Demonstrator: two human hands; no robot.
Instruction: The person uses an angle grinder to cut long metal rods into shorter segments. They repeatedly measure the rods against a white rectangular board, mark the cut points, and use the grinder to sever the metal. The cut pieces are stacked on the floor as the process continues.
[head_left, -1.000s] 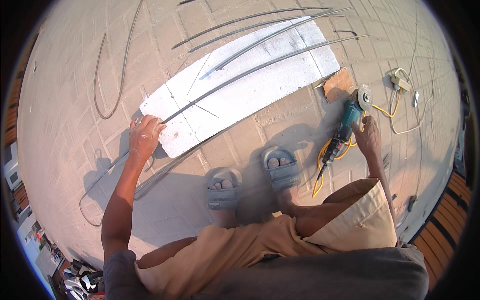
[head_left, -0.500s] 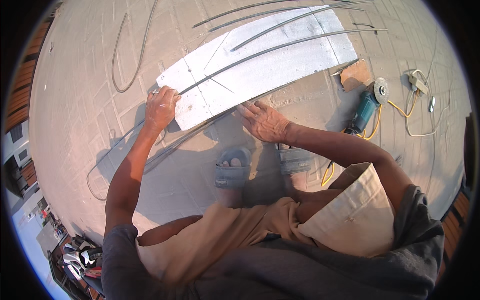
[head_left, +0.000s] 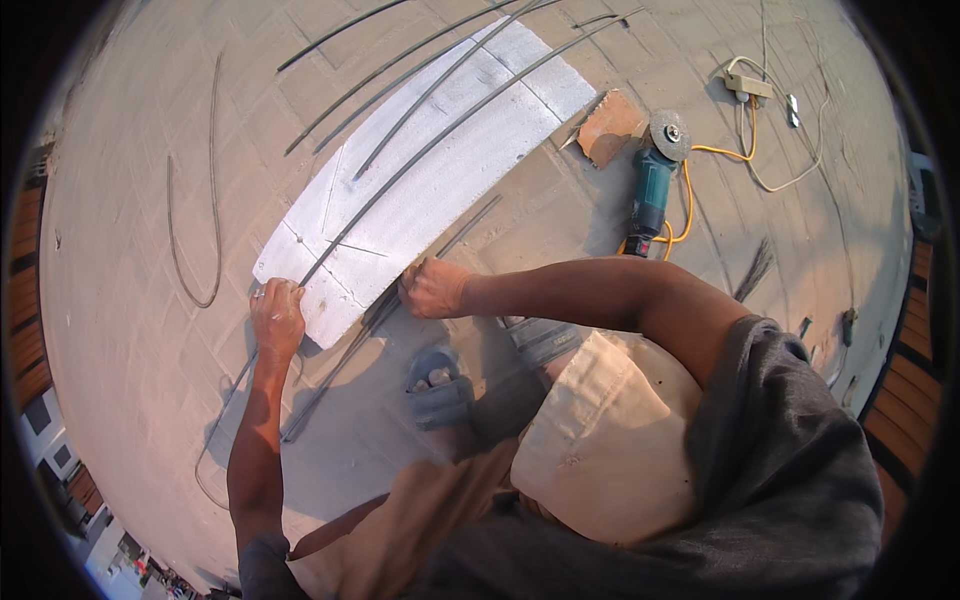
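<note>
Head view, both hands (head_left: 277, 318) (head_left: 432, 288) gripping long rod (head_left: 440, 135), slanting lower-left to upper-right

Under me is a grey paved floor (head_left: 140, 330). On it lie a long white flat board (head_left: 440, 190), thin grey steel rods (head_left: 400, 60), a small brown plywood scrap (head_left: 608, 125), a teal angle grinder (head_left: 655, 175) with yellow cable (head_left: 688, 195), and a bent wire loop (head_left: 195, 220).
</note>
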